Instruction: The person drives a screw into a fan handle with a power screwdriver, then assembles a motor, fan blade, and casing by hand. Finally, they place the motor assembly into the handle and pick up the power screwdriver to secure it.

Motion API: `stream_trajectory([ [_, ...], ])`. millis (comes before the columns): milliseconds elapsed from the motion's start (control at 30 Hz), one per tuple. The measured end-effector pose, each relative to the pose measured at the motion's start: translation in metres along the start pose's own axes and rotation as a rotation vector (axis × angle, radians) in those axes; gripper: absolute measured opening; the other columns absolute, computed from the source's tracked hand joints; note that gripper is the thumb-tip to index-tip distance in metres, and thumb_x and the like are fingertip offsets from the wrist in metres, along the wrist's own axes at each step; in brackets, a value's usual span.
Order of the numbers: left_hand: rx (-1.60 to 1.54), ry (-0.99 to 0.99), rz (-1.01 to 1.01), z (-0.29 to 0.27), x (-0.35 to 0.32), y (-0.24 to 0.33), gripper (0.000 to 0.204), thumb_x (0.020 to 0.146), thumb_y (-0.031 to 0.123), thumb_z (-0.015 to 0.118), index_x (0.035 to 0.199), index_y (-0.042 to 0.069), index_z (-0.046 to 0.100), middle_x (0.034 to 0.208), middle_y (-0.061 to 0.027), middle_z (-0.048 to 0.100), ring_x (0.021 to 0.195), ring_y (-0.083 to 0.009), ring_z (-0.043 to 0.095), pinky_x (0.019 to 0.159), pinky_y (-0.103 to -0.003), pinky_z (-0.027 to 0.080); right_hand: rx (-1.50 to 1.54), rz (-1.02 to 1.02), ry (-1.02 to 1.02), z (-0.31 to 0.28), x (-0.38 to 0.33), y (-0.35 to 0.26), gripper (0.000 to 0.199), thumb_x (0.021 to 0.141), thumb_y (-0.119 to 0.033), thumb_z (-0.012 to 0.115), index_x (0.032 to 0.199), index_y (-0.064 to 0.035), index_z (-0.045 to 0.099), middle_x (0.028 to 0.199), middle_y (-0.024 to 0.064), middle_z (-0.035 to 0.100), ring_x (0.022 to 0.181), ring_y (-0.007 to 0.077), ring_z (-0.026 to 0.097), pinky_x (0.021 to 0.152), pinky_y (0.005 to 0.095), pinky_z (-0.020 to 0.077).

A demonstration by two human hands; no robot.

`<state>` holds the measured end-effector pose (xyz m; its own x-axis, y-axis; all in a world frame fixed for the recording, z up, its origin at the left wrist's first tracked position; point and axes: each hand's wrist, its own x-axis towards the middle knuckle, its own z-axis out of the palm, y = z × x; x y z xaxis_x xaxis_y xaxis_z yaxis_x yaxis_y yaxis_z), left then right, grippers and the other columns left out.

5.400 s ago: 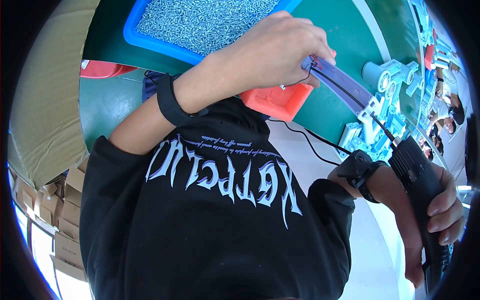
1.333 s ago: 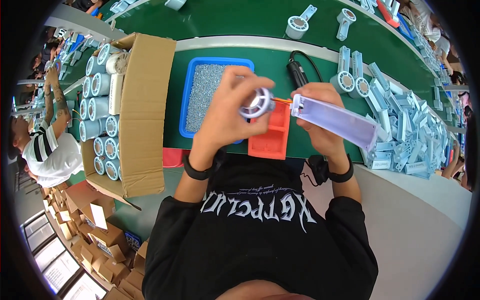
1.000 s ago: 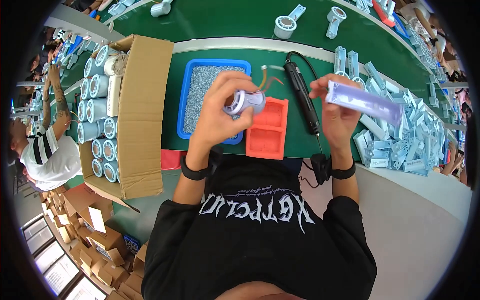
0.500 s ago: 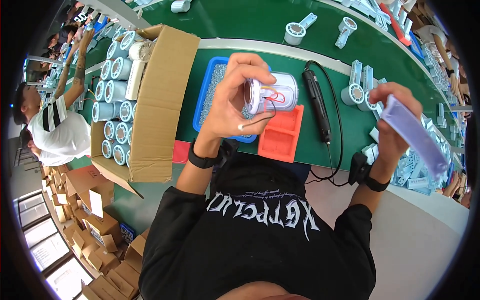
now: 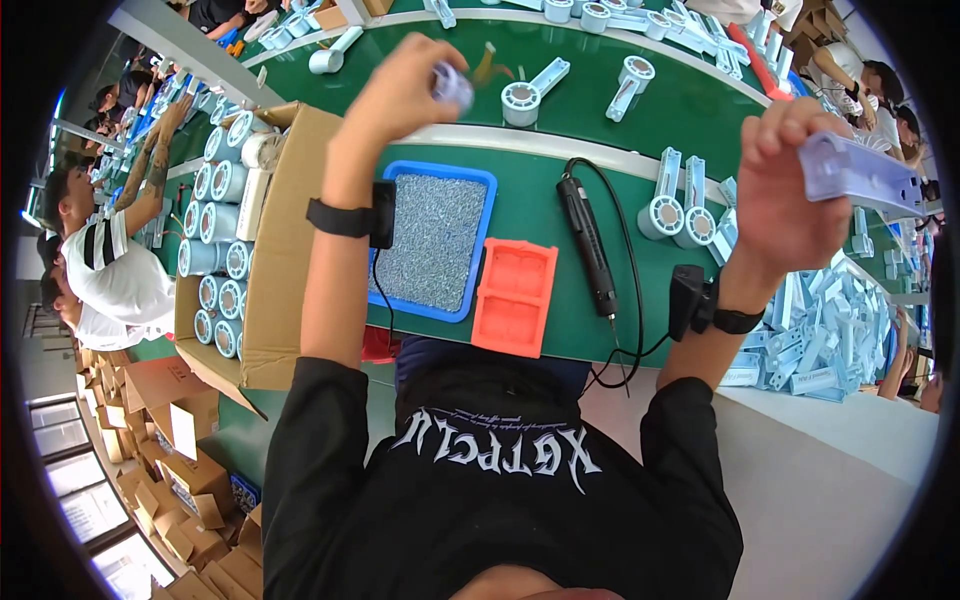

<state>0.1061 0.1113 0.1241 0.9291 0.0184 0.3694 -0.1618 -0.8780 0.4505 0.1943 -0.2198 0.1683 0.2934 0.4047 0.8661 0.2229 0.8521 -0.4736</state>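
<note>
My left hand (image 5: 405, 90) is raised over the green belt, its fingers closed around a clear, violet-tinted cylindrical housing (image 5: 453, 90). Motion blurs it, and my hand hides most of it; loose coloured wires (image 5: 487, 68) trail at its right. At the right, my right hand (image 5: 795, 190) grips a long, pale violet plastic handle shell (image 5: 862, 178), held up with screw bosses showing inside. Below my left hand lies a blue tray (image 5: 487, 205) full of small screws. An orange-red two-compartment tray (image 5: 515, 296) sits beside it, left of a black electric screwdriver (image 5: 588, 240).
A cardboard box (image 5: 285, 250) of light-blue cylinders stands at the left. Light-blue housings with handles (image 5: 663, 212) lie right of the screwdriver, and others (image 5: 521, 100) rest on the belt. A heap of handle shells (image 5: 815, 325) covers the right side. People work nearby.
My left hand has carried the housing up and left, away from above the screw tray and over the belt. My right hand has risen slightly and turned the handle shell nearer level.
</note>
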Motion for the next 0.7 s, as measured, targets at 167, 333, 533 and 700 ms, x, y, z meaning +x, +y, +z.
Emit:
stream_trajectory([
  [167, 0.02, -0.469, 0.067, 0.09, -0.002, 0.008, 0.045, 0.057, 0.006, 0.071, 0.101, 0.007, 0.059, 0.1, -0.0098, 0.051, 0.095, -0.0268, 0.054, 0.08, -0.032, 0.047, -0.344, 0.068, 0.28, -0.005, -0.008, 0.019, 0.063, 0.079, -0.035, 0.065, 0.122, 0.005, 0.041, 0.1, 0.0157, 0.051, 0.081, 0.0222, 0.052, 0.064, 0.0326, 0.0432],
  [333, -0.17, -0.711, 0.012, 0.108, 0.004, 0.013, 0.054, 0.059, 0.016, 0.078, 0.107, 0.007, 0.057, 0.105, -0.0109, 0.054, 0.1, -0.0301, 0.054, 0.084, -0.035, 0.046, -0.361, 0.058, 0.382, -0.021, -0.014, 0.029, 0.063, 0.077, -0.034, 0.068, 0.12, 0.0053, 0.043, 0.093, 0.0157, 0.051, 0.072, 0.0213, 0.053, 0.058, 0.031, 0.0434],
  [533, 0.279, -0.193, -0.293, 0.108, 0.056, -0.034, 0.065, 0.063, 0.032, 0.077, 0.116, 0.007, 0.05, 0.102, -0.0145, 0.057, 0.092, -0.0309, 0.058, 0.079, -0.04, 0.047, -0.37, -0.084, 0.381, -0.035, -0.025, 0.04, 0.063, 0.075, -0.037, 0.072, 0.116, 0.0033, 0.046, 0.088, 0.0131, 0.05, 0.065, 0.0193, 0.055, 0.05, 0.0269, 0.0418],
  [700, 0.15, -0.169, -0.489, 0.14, 0.043, -0.062, 0.057, 0.062, 0.026, 0.077, 0.107, 0.003, 0.052, 0.098, -0.0148, 0.055, 0.087, -0.0298, 0.058, 0.071, -0.04, 0.048, -0.534, 0.002, 0.277, -0.047, -0.027, 0.035, 0.061, 0.079, -0.037, 0.068, 0.122, 0.0, 0.044, 0.094, 0.0138, 0.049, 0.073, 0.0188, 0.05, 0.055, 0.0277, 0.0402],
])
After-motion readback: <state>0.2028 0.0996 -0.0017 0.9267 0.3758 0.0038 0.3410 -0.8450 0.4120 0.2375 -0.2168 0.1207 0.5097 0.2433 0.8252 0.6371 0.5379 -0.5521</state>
